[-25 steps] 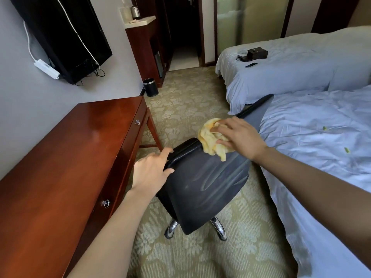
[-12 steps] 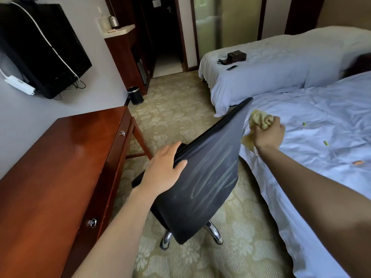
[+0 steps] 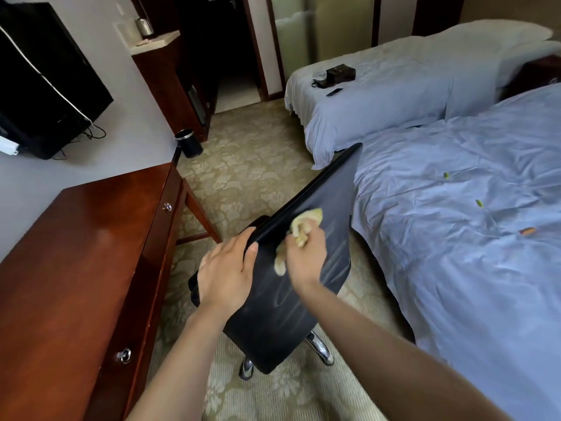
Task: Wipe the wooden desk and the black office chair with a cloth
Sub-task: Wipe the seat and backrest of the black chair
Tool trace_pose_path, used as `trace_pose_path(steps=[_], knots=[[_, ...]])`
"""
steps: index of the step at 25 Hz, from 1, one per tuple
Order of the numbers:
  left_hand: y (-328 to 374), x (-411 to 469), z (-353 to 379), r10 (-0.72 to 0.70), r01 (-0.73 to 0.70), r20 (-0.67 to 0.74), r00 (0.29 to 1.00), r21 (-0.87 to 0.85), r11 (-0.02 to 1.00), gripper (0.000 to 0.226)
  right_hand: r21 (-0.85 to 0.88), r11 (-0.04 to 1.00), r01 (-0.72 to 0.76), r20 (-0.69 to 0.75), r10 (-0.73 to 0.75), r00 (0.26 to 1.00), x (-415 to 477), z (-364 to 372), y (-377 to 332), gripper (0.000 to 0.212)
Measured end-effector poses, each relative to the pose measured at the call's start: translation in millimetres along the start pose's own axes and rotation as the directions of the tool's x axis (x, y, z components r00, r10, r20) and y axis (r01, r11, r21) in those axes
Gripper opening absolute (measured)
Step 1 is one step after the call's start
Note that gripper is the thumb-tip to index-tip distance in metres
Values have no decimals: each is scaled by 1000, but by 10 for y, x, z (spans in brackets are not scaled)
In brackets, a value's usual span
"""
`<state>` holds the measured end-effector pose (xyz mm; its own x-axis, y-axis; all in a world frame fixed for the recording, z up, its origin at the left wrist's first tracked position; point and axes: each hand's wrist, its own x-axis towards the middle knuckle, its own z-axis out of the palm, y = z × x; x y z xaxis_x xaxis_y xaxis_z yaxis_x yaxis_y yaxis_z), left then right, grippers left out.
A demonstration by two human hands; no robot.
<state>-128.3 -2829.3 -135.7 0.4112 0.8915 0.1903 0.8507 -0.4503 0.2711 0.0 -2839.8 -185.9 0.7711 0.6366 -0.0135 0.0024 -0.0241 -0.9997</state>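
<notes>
Two grips on black chair (image 3: 273, 329): left grip (image 3: 226, 275) clasps its top edge, thumb on near face, fingers hooked over far side. Right grip (image 3: 306, 256), just right of left grip, curls round yellow cloth (image 3: 305, 226), pressing it to same face (pale streaks show below). Wooden surface (image 3: 76, 268) left of left grip, apart from chair. Bed (image 3: 455, 238) right of right grip.

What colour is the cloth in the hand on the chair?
Pale yellow; the cloth shows in the head view, the only one.
</notes>
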Motion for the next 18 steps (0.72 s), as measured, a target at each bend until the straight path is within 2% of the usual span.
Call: trace_pose_path(steps=[3,5,12,18], knots=[[-24,-29,-16,-9,10,-51,999,30,999,44,-30,983,180,304,-163,939,-521,56,164,27],[-68,-62,-38,-17,19,-62,998,17,1000,41,-15,978,210,408,-186,894,-635,81,193,29],[-287,-144,-168,-15,15,-85,996,-9,1000,38,17,974,226,366,-216,905,-397,52,71,36],[-369,-165,-190,-3,4,-107,994,12,1000,54,5,991,136,194,-134,972,164,-171,-43,8]])
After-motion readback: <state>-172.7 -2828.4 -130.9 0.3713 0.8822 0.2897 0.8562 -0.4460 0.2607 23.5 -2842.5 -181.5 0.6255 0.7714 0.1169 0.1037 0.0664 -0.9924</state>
